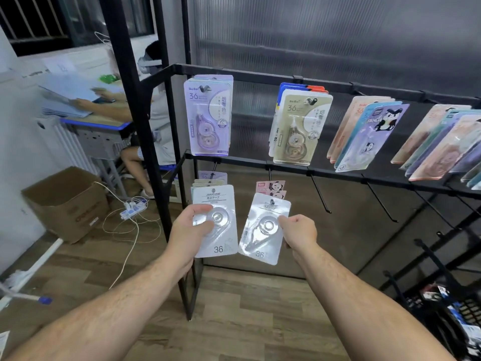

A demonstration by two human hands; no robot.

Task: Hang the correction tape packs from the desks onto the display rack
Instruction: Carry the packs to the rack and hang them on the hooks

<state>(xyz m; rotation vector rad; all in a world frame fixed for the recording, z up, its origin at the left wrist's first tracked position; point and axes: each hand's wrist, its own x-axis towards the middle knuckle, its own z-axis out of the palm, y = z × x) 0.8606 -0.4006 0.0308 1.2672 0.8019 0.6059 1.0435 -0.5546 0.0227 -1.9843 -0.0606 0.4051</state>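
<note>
Left hand [191,225] grips white pack [221,247] reading JINUO, 36; right hand [299,230] pinches second white pack [260,247], 36, both lower centre before display rack [260,77]. Bare hooks [320,195] centre right on lower rail.

An open brown cardboard box [65,201] stands on the wood-plank floor [234,321], near a white ribbed radiator [70,147]. A white power strip [132,208] lies just beside the box, with pale cables [127,251] looping from it. Farther back, a seated person [156,121] handles pale blue paper sheets [67,92].
</note>
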